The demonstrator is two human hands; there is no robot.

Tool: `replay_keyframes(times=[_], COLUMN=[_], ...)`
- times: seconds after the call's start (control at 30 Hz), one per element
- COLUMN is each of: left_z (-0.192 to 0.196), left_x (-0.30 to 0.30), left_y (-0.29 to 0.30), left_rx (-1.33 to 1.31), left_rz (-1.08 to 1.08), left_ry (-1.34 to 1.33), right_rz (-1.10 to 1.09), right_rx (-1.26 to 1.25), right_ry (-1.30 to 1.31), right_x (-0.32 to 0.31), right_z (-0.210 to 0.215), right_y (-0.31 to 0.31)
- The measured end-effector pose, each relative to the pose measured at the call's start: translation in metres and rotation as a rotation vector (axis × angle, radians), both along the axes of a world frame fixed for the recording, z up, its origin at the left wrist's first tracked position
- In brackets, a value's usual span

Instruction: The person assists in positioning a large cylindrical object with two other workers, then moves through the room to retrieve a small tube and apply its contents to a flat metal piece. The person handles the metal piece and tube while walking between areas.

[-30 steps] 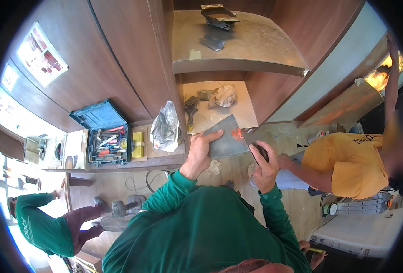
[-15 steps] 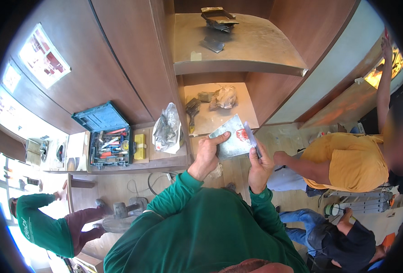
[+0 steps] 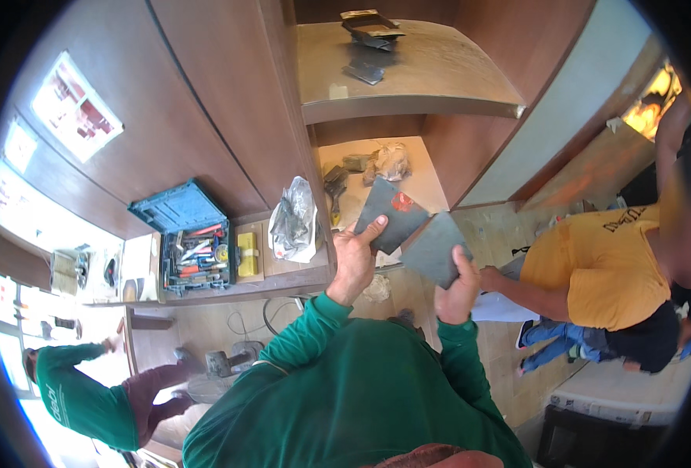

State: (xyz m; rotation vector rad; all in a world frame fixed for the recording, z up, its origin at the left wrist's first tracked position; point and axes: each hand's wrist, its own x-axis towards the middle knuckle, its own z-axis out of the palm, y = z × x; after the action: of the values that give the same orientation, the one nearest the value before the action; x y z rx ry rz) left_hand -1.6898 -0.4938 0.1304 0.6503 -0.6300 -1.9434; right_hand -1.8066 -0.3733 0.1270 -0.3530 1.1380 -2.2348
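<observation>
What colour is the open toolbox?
The toolbox is blue, seen best in the head view.

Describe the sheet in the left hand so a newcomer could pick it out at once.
Below the curved wooden shelf, two hands hold dark grey sheets. The left hand grips the upper sheet; unlike the plain sheet beside it, it carries a red mark.

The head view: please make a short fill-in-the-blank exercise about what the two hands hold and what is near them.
1. The left hand holds a dark sheet with a ____ patch.
2. The right hand holds a plain ____ sheet.
3. The open toolbox is ____ in colour.
4. The person beside the right hand wears a ____ shirt.

Missing words: red; grey; blue; yellow
</observation>
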Motion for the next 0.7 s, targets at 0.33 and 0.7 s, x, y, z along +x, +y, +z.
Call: replay_keyframes(times=[0.33, 0.7], left_z=[-0.007, -0.012], left_x=[0.013, 0.072], left_y=[0.028, -0.015], left_rx=[-0.716, -0.231], left_rz=[-0.114, -0.289], left_ry=[-0.332, -0.438], right_rz=[-0.258, -0.033], right_rx=[0.228, 0.198], right_ry=[0.269, 0.922], right_x=[0.020, 0.017], right_z=[-0.009, 0.035], right_y=[-0.006, 0.012])
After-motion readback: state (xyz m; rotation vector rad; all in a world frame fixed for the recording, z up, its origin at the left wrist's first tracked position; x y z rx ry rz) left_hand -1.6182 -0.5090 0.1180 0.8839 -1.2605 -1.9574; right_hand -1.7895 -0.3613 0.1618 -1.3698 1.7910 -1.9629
